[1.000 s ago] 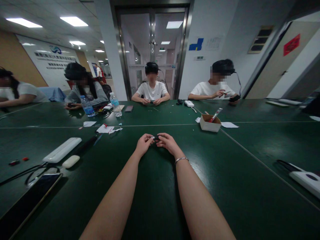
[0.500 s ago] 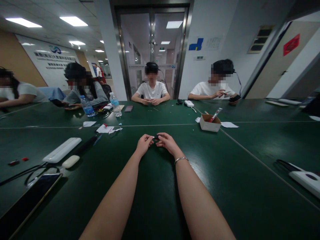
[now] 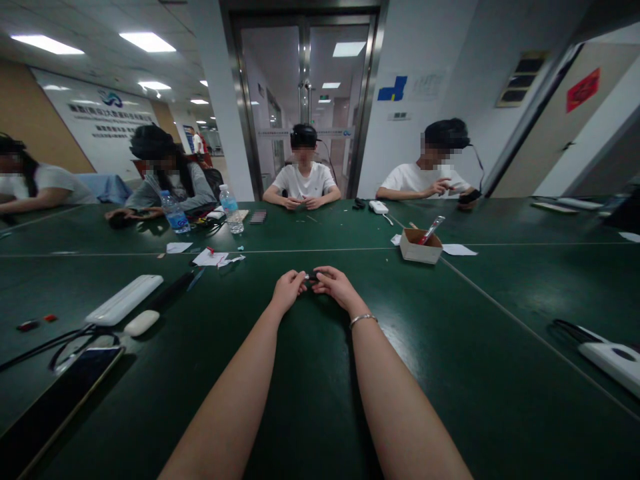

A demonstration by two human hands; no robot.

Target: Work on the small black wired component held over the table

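Over the middle of the dark green table [image 3: 310, 373], a small black object [image 3: 313, 275] with a pale, shiny left end is between my hands. My right hand [image 3: 334, 285] pinches its black part. The fingertips of my left hand [image 3: 289, 291] are closed on its pale end. What exactly the object is cannot be made out. A silver bracelet [image 3: 363, 321] circles my right wrist.
To the left lie a white power strip [image 3: 125, 300], a pale oval case [image 3: 142, 323] and a phone [image 3: 60, 407]. Ahead are paper scraps [image 3: 211, 257], bottles [image 3: 231, 210] and a small box [image 3: 420, 248]. Several people sit across the table.
My hands have hardly moved, and still hold the small object. At the far left, a person's hands and dark item have lowered toward the table.
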